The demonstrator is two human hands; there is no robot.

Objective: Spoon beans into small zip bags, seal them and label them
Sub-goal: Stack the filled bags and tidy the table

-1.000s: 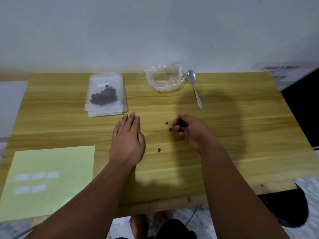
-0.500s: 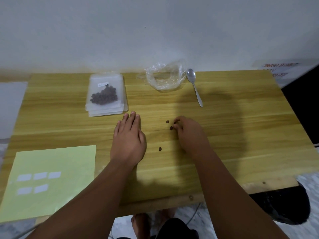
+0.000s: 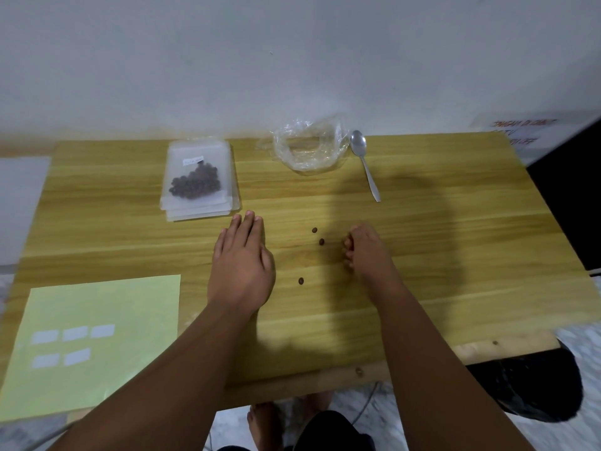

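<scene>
three stray beans point(image 3: 321, 242) lie on the bench point(image 3: 439, 242); right hand point(image 3: 364, 252) is curled (contents unseen), left hand point(image 3: 242, 265) flat, open; pinch each bean singly.

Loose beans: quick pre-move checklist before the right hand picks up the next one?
1. Loose beans in view: ok. Three lie on the table: far bean, middle bean, near bean.
2. Right hand near the target: ok. It is curled just right of the middle bean.
3. Right hand free to take more: cannot tell. Its palm is hidden.
4. Left hand out of the way: ok. It lies flat, left of the beans.
5. Open bag ready for the beans: not ok. The filled bag lies flat on the stack; no hand holds one.
6. Spoon idle: ok.
</scene>
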